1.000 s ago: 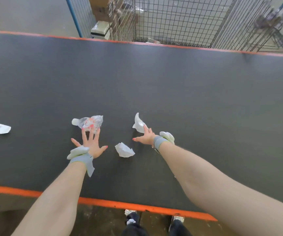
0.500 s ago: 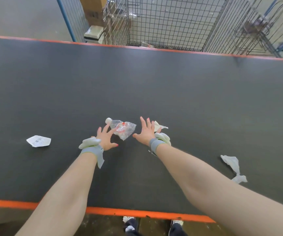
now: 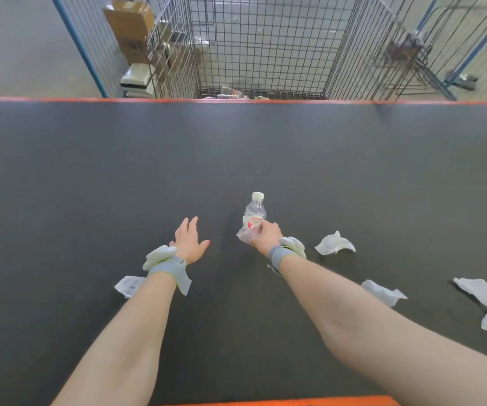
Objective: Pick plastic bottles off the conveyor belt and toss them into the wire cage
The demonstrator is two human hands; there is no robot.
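Note:
A crumpled clear plastic bottle point(image 3: 253, 215) with a white cap and a red label points away from me above the dark conveyor belt point(image 3: 236, 148). My right hand point(image 3: 266, 236) grips its lower end, fingers curled round it. My left hand point(image 3: 189, 241) hovers flat over the belt to the left, fingers straight and holding nothing. Beyond the belt's far orange edge stands the wire cage point(image 3: 265, 45), with a few bottles lying on its floor point(image 3: 230, 93).
White paper scraps lie on the belt: one under my left wrist point(image 3: 128, 286), one right of my right hand point(image 3: 334, 244), two more at the right point(image 3: 383, 293) point(image 3: 482, 300). Cardboard boxes point(image 3: 131, 22) and another wire frame point(image 3: 406, 51) flank the cage.
My right hand has taken hold of the bottle and lifted it, cap pointing forward. My left hand let go and spread flat. The paper scraps have shifted right along the belt.

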